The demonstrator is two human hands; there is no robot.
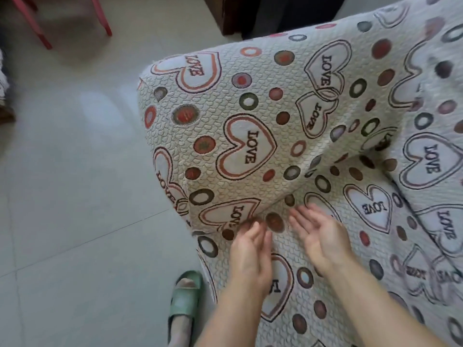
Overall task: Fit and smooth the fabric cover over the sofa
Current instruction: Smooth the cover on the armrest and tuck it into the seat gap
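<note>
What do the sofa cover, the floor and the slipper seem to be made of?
The cover looks like quilted woven fabric, matte: small stitched puffs, soft folds. The floor looks like glazed tile: glossy reflections, thin joint lines. The slipper seems moulded foam or rubber, matte and smooth.

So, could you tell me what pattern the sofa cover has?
Cream quilted fabric cover with LOVE hearts, rings and dots; head view.

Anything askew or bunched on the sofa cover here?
Yes. The cover sags into a deep fold beside its raised end, just beyond the left hand and right hand. Nothing looks torn or stained.
</note>
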